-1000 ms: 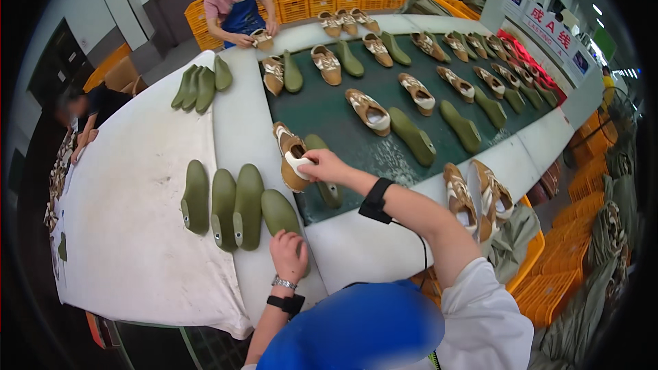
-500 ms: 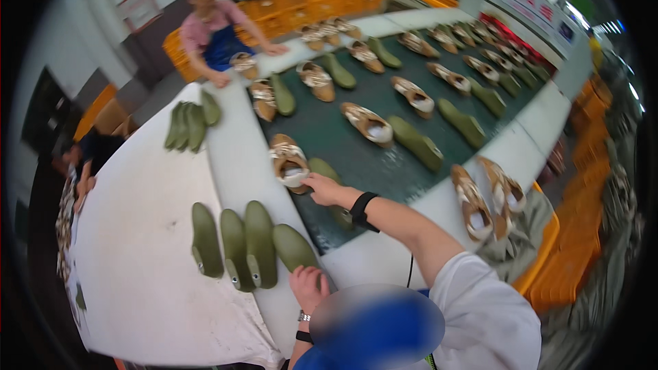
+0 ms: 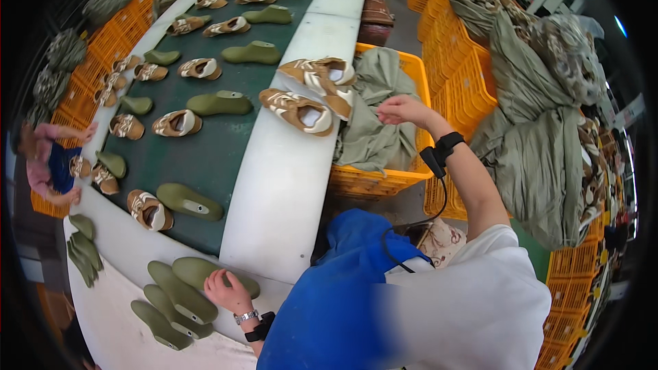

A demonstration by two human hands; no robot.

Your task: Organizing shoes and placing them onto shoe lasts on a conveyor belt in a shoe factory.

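My left hand (image 3: 228, 292) is closed at the side of a green shoe last (image 3: 190, 270) on the white table. Beside it lie several more lasts, one of them the long green last (image 3: 179, 290). Out to the right, my right hand (image 3: 404, 110) is empty, its fingers loosely bent and apart, above a grey-green cloth (image 3: 377, 138) in a yellow crate (image 3: 419, 72). Brown and white sneakers (image 3: 299, 111) rest on the white ledge left of that hand. On the green belt (image 3: 205, 157), a sneaker (image 3: 149, 210) sits next to a green last (image 3: 190, 202).
More sneakers and lasts stand in rows along the belt. Stacked orange crates (image 3: 456, 62) and cloth-covered piles (image 3: 541, 157) line the right side. Across the belt, a person in a pink top (image 3: 42, 138) works at the far left edge. A cable hangs from my right wrist.
The view has swung to the right. My right hand has left the sneaker on the belt and moved over the cloth-filled crate. My left hand stays at the green last.
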